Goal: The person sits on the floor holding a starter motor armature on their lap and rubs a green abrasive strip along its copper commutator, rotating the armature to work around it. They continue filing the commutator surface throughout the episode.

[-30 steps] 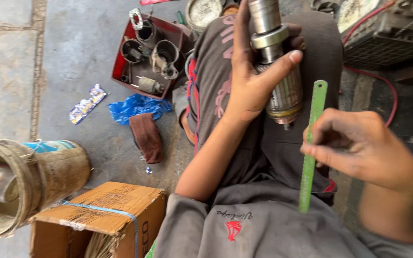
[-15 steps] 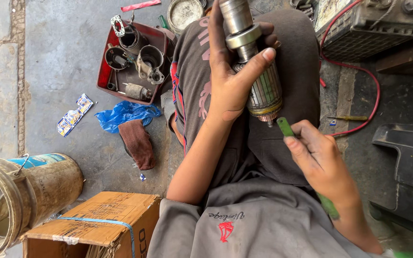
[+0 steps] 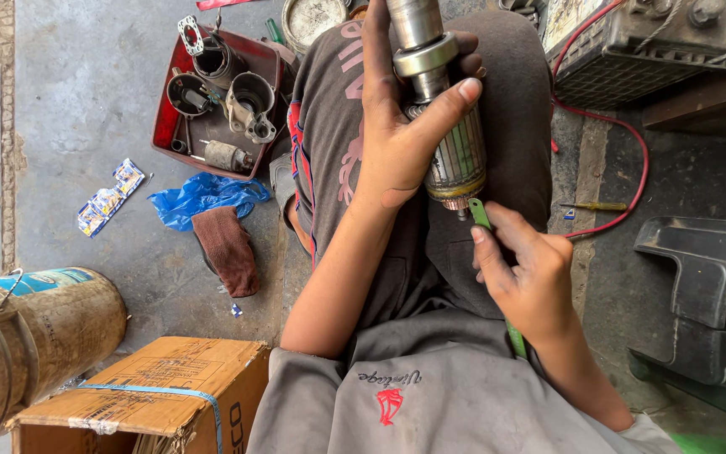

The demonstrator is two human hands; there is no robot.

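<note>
My left hand (image 3: 401,134) grips a metal motor armature (image 3: 443,109) with a steel shaft and copper-striped core, held upright over my lap. My right hand (image 3: 527,277) holds a thin green flat strip (image 3: 481,214), its upper tip touching the lower end of the armature. The strip's lower end shows below my wrist near my trousers. I sit on the concrete floor in dark trousers and a grey shirt.
A red tray (image 3: 165,126) of motor housings and parts lies at upper left. A blue plastic bag (image 3: 199,193), brown rag (image 3: 228,248), rusty bucket (image 3: 35,328) and cardboard box (image 3: 153,391) sit left. A battery (image 3: 657,34), red cable (image 3: 632,143), screwdriver (image 3: 594,206) and black plastic part (image 3: 707,294) are right.
My right hand has brought the green strip up and left, from beside my lap to the armature's lower end. The left hand keeps its grip on the armature.
</note>
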